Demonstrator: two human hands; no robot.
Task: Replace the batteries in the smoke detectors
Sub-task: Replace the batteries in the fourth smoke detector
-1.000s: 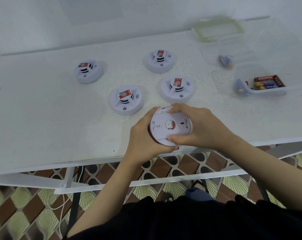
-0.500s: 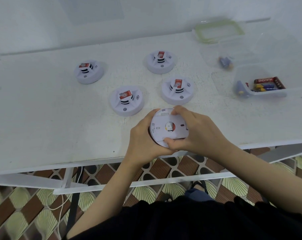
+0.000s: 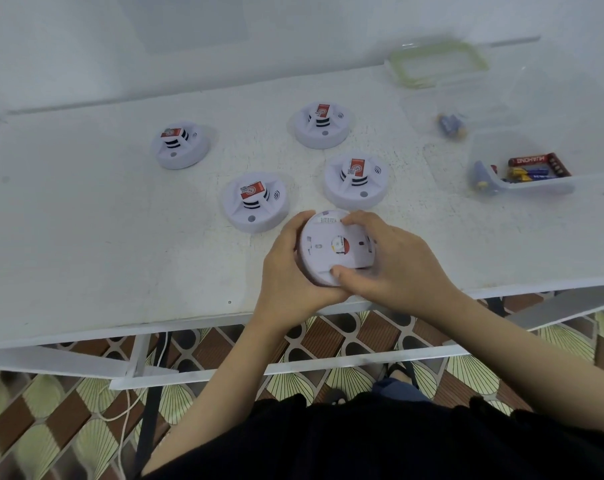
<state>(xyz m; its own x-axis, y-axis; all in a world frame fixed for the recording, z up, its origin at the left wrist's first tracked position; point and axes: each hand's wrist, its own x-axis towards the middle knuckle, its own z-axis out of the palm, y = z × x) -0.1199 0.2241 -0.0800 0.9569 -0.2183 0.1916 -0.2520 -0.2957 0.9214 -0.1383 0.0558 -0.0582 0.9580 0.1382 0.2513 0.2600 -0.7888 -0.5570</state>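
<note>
I hold a round white smoke detector (image 3: 331,245) with its flat back facing up, just above the table's near edge. My left hand (image 3: 286,271) cups its left side and underside. My right hand (image 3: 394,261) grips its right rim, thumb on the near edge and fingers over the far edge. Several more white detectors with red labels stand face up on the white table (image 3: 85,237): one (image 3: 255,200) just left of my hands, one (image 3: 356,180) just behind them, one (image 3: 323,123) further back, one (image 3: 180,143) at far left.
A clear plastic box (image 3: 522,169) with red and blue batteries sits at the right. Loose blue batteries (image 3: 451,124) lie behind it in a clear container, and a green-rimmed lid (image 3: 435,64) lies at the back right. A white wall runs behind the table.
The back face of the held detector has turned between my hands: its centre label and markings sit at a different angle. My right thumb has slid along the near rim.
</note>
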